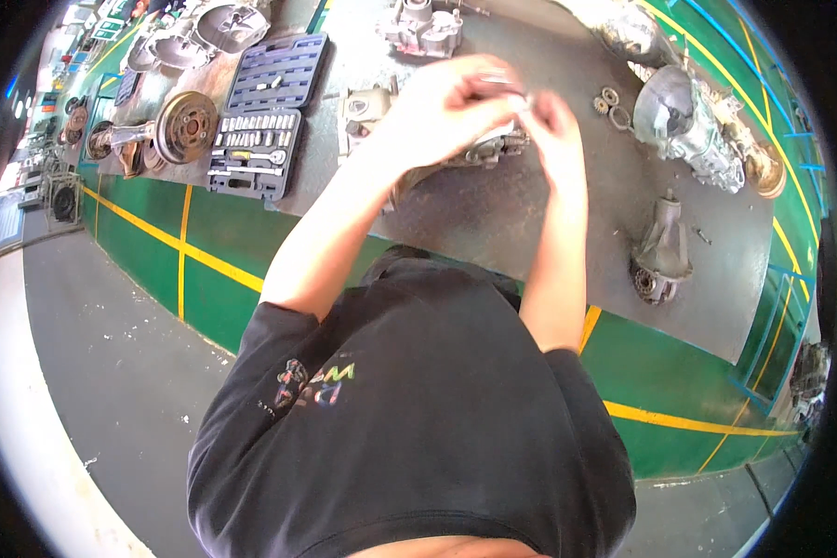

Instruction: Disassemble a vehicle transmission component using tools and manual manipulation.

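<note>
My left hand (451, 107) and my right hand (551, 132) are raised close together above the workbench. Their fingertips pinch around something small and pale that glare and blur keep me from making out. Below them on the bench sits a metal gearbox casing (365, 110), partly hidden by my left hand and forearm. Machined parts of an assembly (502, 147) show beneath the fingers.
Left of my arms, an open socket set case (253, 158) lies beside a rusty brake drum (186, 127). A metal housing (420, 28) stands farther back. On the right are small gears (607, 98), a large transmission casing (684, 121) and a cone-shaped differential part (663, 246).
</note>
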### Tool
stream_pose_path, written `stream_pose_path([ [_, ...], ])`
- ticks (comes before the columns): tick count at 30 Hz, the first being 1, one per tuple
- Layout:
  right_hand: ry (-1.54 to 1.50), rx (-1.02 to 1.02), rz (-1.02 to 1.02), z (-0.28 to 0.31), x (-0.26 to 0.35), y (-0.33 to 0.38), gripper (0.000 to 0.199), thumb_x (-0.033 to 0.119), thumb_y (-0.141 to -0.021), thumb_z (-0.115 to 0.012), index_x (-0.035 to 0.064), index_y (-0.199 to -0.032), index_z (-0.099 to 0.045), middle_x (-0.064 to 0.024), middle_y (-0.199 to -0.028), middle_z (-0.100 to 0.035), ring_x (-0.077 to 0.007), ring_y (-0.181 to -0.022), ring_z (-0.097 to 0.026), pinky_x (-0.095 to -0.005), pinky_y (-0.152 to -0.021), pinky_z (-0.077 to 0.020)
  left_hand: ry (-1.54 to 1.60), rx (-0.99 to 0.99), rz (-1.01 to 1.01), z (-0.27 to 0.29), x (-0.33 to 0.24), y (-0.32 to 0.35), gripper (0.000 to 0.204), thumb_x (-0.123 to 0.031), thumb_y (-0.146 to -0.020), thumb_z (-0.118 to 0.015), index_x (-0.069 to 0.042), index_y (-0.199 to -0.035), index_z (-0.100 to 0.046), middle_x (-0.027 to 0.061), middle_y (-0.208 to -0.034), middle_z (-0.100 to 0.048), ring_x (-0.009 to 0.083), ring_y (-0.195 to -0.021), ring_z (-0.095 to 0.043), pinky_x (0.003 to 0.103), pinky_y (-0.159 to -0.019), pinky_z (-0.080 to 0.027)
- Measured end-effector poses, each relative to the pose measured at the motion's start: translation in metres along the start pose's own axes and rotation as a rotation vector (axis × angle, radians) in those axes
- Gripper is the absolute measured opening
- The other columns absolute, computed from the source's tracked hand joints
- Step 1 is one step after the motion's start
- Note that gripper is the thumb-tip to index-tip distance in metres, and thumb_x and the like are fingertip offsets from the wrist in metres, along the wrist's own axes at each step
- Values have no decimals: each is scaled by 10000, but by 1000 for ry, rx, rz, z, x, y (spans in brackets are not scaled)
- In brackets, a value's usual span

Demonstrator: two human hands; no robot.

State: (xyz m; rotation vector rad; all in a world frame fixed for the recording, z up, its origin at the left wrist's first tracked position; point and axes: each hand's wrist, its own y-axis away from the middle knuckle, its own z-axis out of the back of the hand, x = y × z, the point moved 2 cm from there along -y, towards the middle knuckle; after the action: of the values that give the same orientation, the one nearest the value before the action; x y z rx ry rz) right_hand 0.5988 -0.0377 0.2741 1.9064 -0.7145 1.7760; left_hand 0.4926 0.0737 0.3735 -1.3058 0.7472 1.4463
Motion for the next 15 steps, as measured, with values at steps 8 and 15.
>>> stream_pose_path([
  [8,235,709,17,-19,4,9,179,161,-833,-726,23,-783,-624,-38,-728,-644,-151,-754,-640,-316,-715,-513,249,-74,99,-4,5,-5,126,-101,-998,-554,1,-1029,-622,40,-678,-577,114,-619,-546,258,-608,-478],
  [15,361,643,60,-45,10,5,307,259,-801,-739,17,-983,-683,-66,-845,-677,-165,-831,-627,-292,-836,-498,88,30,30,-8,6,-4,198,-211,-935,-646,-13,-927,-651,19,-645,-586,99,-611,-551,316,-572,-466],
])
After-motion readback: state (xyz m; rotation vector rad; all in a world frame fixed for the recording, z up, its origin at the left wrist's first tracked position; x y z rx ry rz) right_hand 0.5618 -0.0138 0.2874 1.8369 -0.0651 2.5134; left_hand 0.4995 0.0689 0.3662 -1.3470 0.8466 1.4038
